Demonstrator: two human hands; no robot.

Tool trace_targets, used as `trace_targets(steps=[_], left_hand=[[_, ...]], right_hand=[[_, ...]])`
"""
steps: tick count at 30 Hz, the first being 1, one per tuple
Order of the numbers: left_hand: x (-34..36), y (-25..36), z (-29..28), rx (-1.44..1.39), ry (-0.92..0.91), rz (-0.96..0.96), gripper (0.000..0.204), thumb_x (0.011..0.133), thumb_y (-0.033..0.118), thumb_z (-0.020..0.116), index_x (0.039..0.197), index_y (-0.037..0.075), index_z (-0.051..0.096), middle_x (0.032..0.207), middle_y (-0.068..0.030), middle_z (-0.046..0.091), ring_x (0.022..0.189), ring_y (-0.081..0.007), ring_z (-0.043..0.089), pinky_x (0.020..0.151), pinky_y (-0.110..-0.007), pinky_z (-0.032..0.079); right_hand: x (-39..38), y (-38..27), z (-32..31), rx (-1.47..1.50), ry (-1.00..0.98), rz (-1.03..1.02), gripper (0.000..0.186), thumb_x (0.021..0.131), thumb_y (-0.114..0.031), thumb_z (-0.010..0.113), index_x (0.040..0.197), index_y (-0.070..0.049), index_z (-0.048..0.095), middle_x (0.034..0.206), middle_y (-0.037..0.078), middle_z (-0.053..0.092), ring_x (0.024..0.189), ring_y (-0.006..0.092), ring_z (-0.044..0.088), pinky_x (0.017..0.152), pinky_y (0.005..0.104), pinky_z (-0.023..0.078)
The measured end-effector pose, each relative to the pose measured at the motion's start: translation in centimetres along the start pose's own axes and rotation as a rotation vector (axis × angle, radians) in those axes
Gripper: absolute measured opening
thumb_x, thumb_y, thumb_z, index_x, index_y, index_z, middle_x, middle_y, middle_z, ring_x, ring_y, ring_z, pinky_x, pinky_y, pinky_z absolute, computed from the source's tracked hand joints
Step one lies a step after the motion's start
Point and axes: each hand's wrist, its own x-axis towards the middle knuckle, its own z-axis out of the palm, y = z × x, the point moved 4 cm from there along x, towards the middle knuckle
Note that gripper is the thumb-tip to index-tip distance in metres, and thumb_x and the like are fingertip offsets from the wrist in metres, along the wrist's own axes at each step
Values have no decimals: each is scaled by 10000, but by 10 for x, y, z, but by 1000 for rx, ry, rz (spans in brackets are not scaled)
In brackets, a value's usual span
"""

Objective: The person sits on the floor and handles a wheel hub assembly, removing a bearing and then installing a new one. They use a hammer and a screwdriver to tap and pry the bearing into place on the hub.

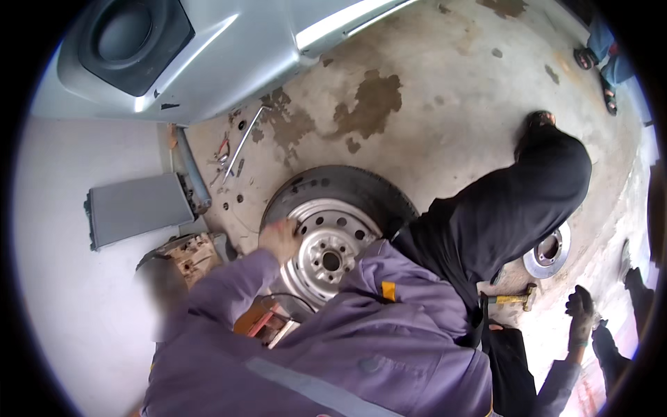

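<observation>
A car wheel (321,258) with a silver steel rim and a black tyre (326,179) lies on the floor in front of me. My left hand (280,240), at the end of a purple sleeve, is over the rim's left edge. Motion smears its fingers, so I cannot make out whether they grip the rim or only touch it. The round holes and central bore of the rim show beside the hand. My purple jacket covers the wheel's lower right part. I cannot find my right hand in the picture.
A silver car body panel (229,62) stands at the upper left. On the left are a grey radiator (141,210) and a metal casing (198,258). A long bar (244,146) lies beyond the wheel; a hammer (511,299), brake disc (547,256) and another person's gloved hand (581,316) are right.
</observation>
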Motion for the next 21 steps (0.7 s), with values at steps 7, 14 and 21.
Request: trace_targets(steps=[7, 14, 21], left_hand=[[-173, -84, 78, 311, -899, 117, 696, 898, 438, 683, 1488, 97, 544, 1355, -149, 677, 1216, -350, 662, 1034, -461, 538], [-161, -145, 113, -23, -1221, 48, 552, 938, 326, 687, 1409, 69, 556, 1235, -102, 682, 1140, -279, 665, 1014, -429, 517], [-71, -12, 5, -17, -485, 106, 597, 861, 180, 793, 1393, 106, 534, 1241, -206, 643, 1206, -379, 656, 970, -519, 564]], right_hand=[[-97, 58, 113, 188, -154, 362, 397, 1059, -301, 620, 1354, -36, 625, 886, 18, 638, 646, 95, 583, 537, 234, 477], [-115, 58, 127, 277, -186, 492, 454, 1048, -350, 621, 1391, -53, 600, 921, 48, 649, 665, 113, 606, 553, 255, 513], [-144, 68, 88, 240, -118, 669, 574, 1014, -447, 654, 1441, -73, 563, 1008, 65, 663, 757, 147, 635, 609, 287, 546]])
